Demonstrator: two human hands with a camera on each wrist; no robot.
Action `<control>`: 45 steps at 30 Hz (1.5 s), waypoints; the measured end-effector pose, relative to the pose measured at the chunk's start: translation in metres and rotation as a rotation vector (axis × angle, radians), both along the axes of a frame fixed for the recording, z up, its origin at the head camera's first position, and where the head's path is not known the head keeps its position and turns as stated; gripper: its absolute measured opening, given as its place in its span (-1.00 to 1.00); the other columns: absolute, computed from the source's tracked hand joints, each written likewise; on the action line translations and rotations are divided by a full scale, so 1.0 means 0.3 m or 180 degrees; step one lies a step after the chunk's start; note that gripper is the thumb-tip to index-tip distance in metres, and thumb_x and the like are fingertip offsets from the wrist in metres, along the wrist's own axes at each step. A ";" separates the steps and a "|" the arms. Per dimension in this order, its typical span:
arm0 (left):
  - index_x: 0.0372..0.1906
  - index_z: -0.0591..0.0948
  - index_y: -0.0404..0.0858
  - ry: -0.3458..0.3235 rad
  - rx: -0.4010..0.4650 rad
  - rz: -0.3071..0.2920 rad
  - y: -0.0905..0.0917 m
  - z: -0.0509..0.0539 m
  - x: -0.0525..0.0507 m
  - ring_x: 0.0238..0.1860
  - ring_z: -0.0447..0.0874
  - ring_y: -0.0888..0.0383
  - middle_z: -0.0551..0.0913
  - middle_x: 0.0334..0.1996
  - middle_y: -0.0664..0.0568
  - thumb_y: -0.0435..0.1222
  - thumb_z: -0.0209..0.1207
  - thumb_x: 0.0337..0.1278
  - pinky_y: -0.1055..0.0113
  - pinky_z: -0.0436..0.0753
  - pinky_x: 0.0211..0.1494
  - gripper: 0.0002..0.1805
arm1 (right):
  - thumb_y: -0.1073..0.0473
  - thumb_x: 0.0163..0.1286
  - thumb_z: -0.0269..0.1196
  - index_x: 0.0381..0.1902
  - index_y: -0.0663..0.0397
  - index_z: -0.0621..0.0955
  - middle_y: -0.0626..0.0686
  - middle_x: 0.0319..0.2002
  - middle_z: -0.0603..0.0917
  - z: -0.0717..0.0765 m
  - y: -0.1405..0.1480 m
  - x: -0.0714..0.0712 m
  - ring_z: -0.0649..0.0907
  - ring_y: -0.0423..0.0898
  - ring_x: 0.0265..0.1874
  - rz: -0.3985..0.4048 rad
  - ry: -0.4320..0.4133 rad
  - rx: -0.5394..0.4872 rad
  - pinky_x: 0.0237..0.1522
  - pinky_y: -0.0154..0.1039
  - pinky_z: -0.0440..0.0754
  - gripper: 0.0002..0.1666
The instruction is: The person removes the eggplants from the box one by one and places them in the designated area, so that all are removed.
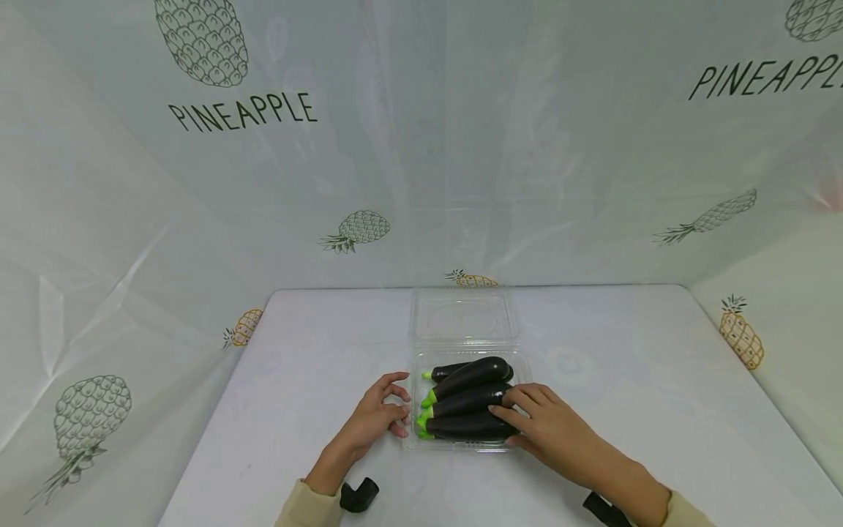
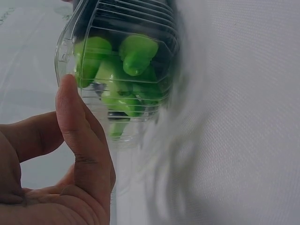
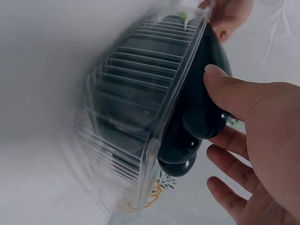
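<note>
Several dark eggplants with green stems lie in a clear plastic container (image 1: 461,448), stems to the left. My right hand (image 1: 560,439) holds the blunt right end of the front eggplant (image 1: 464,427), thumb on its near side; in the right wrist view the thumb of that hand (image 3: 262,126) lies against the dark skin of an eggplant (image 3: 201,89). At the container's left side is my left hand (image 1: 375,417), fingers loosely bent and holding nothing. The left wrist view shows a fingertip of this hand (image 2: 84,154) at the rim, beside the green stems (image 2: 136,51).
The container's clear lid (image 1: 464,316) lies folded back toward the far edge of the white table (image 1: 316,351). Behind and at the sides hangs a pale sheet printed with pineapples. Black straps or mounts show near both wrists.
</note>
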State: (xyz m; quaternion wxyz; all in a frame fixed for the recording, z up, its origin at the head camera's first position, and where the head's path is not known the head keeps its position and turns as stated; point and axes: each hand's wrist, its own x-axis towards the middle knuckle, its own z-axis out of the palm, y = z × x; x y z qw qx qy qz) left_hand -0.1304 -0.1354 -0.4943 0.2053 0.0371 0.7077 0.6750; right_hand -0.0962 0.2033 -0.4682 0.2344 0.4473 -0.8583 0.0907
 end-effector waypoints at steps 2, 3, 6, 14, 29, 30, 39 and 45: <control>0.54 0.24 -0.46 0.0001 0.0001 -0.0003 0.000 0.000 0.000 -0.34 0.62 0.16 0.48 -0.05 -0.12 -0.57 0.16 0.36 0.41 0.71 -0.44 -0.31 | 0.09 -0.06 0.70 0.15 -0.01 0.73 -0.03 0.03 0.62 0.003 0.004 -0.001 0.62 -0.01 0.05 -0.0010 0.0010 0.0015 0.14 -0.08 0.62 -0.26; 0.54 0.24 -0.46 0.0004 -0.0001 -0.0004 -0.001 0.000 -0.001 -0.34 0.62 0.16 0.48 -0.04 -0.12 -0.57 0.16 0.36 0.42 0.71 -0.44 -0.31 | 0.09 -0.05 0.69 0.16 -0.01 0.72 -0.03 0.04 0.62 0.005 0.006 -0.002 0.62 -0.01 0.05 -0.0008 0.0017 0.0015 0.14 -0.08 0.62 -0.26; 0.54 0.23 -0.47 0.0005 0.0000 -0.0018 -0.001 0.000 -0.002 -0.34 0.62 0.17 0.48 -0.04 -0.12 -0.58 0.15 0.36 0.42 0.70 -0.43 -0.31 | 0.08 0.04 0.60 0.19 -0.01 0.71 -0.04 0.05 0.62 0.009 0.015 -0.009 0.62 -0.02 0.06 0.0022 0.0031 -0.0025 0.15 -0.10 0.60 -0.31; 0.53 0.24 -0.47 0.0007 0.0006 -0.0035 -0.001 0.005 0.000 -0.33 0.63 0.15 0.48 -0.04 -0.12 -0.57 0.16 0.36 0.42 0.71 -0.42 -0.31 | -0.07 0.63 0.21 0.23 0.01 0.68 -0.04 0.07 0.63 0.033 0.041 -0.025 0.63 -0.02 0.06 0.0126 -0.0004 -0.0189 0.12 -0.09 0.61 -0.59; 0.54 0.24 -0.45 -0.0012 -0.0010 -0.0020 -0.003 0.004 0.000 -0.33 0.63 0.15 0.49 -0.02 -0.13 -0.56 0.17 0.36 0.39 0.72 -0.43 -0.30 | -0.22 0.74 -0.25 0.23 0.00 0.68 -0.04 0.07 0.65 0.088 0.107 -0.049 0.65 0.01 0.02 -0.0079 -0.0065 -0.0381 0.08 -0.02 0.60 -0.31; 0.54 0.24 -0.45 -0.0012 -0.0009 -0.0020 -0.003 0.004 0.000 -0.33 0.63 0.15 0.49 -0.02 -0.13 -0.56 0.17 0.36 0.39 0.72 -0.43 -0.30 | -0.22 0.73 -0.25 0.23 0.00 0.69 -0.04 0.07 0.65 0.091 0.114 -0.052 0.65 0.02 0.02 -0.0106 -0.0066 -0.0396 0.08 -0.02 0.59 -0.31; 0.55 0.24 -0.45 -0.0020 0.0010 -0.0044 -0.007 -0.002 -0.002 -0.32 0.63 0.15 0.49 -0.02 -0.13 -0.56 0.16 0.37 0.38 0.73 -0.42 -0.30 | -0.28 0.71 -0.24 0.23 0.02 0.69 0.01 0.06 0.67 0.116 0.192 -0.088 0.65 0.09 0.04 -0.0348 -0.0022 -0.0417 0.09 0.01 0.52 -0.27; 0.54 0.23 -0.46 -0.0014 0.0017 -0.0054 -0.006 0.000 -0.003 -0.32 0.63 0.16 0.49 -0.02 -0.13 -0.56 0.16 0.36 0.39 0.73 -0.42 -0.30 | -0.30 0.69 -0.22 0.21 0.01 0.69 0.03 0.04 0.68 0.115 0.254 -0.125 0.66 0.13 0.01 -0.0428 0.0028 -0.0483 0.04 0.06 0.54 -0.27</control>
